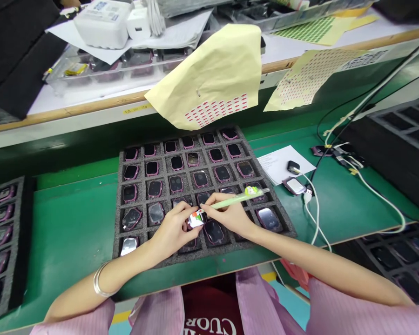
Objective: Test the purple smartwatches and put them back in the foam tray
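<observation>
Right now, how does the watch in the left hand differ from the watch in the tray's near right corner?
The held watch shows white, red and green areas on its screen; the corner watch shows only a greyish, shiny face. The held watch is in the left hand, while the corner watch lies in a foam tray compartment. Both faces are roughly rectangular.

a yellow sticker sheet [216, 70] hangs over the wooden edge [101, 103] of the shelf [282, 44].

- Loose, finely striped pinkish-lilac sleeves [356, 309] are covering the arms.
- A silvery bangle [97, 281] is circling the left forearm [125, 267].
- A dark-red top [209, 298] is showing white lettering [212, 325].
</observation>
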### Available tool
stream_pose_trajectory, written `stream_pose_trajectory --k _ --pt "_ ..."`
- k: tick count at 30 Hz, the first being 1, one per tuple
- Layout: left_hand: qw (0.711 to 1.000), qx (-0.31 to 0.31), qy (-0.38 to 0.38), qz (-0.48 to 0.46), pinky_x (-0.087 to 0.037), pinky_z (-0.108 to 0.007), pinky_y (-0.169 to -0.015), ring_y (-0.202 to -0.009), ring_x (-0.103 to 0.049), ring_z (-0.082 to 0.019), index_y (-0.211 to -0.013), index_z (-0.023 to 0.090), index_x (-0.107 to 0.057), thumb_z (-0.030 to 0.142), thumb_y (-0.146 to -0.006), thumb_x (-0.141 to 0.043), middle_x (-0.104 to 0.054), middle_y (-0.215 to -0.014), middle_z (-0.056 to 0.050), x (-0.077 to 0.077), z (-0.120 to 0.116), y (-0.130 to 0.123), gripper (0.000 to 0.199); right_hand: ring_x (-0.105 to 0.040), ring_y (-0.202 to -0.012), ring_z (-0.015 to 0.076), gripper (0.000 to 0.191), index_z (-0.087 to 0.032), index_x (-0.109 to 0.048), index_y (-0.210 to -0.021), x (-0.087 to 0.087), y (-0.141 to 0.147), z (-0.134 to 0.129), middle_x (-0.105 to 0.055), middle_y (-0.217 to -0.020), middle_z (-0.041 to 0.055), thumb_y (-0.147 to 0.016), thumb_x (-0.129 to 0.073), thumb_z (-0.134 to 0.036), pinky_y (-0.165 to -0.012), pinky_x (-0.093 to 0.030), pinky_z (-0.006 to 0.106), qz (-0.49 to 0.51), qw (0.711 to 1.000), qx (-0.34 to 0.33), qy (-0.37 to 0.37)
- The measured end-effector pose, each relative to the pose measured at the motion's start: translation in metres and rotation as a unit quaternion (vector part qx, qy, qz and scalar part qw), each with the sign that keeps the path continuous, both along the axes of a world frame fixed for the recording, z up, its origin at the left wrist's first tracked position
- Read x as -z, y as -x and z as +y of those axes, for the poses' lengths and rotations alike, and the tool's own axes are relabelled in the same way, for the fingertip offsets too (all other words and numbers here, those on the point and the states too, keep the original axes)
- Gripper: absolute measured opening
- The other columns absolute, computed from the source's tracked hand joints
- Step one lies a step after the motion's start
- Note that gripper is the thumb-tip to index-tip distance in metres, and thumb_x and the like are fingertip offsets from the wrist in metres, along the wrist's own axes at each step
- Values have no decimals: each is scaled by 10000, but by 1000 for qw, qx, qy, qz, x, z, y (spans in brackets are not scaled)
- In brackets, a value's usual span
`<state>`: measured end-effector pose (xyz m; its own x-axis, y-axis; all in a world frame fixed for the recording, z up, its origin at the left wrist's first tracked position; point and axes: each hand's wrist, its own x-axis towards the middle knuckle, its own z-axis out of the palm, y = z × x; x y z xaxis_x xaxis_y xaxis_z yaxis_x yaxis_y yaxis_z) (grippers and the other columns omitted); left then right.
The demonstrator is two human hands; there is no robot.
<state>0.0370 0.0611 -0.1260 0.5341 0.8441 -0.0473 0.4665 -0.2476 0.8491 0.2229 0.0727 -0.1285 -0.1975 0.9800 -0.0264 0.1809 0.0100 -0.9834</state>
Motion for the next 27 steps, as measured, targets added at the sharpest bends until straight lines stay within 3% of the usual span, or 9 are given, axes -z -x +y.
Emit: stream_pose_trajectory --k 20,27 --pt "1000 1 -12 12 -495 -254 -607 -629 -540 -110 -1080 166 -612 199 -813 -589 -520 -925 -38 1 -1 1 270 -487 -493 122 245 -150 -635 -615 2 0 0 -574 -548 3 -780 -657 -330 -455 -334 226 1 1000 1 11" --pt "999 11 -15 40 -495 -273 -631 -657 -555 -134 -1076 172 -571 227 -825 -564 -523 -944 -45 2 -1 0 257 -496 -494 124 330 -161 -605 -585 0 -1 0 -581 -541 7 -735 -722 -430 -458 -357 219 30 998 46 43"
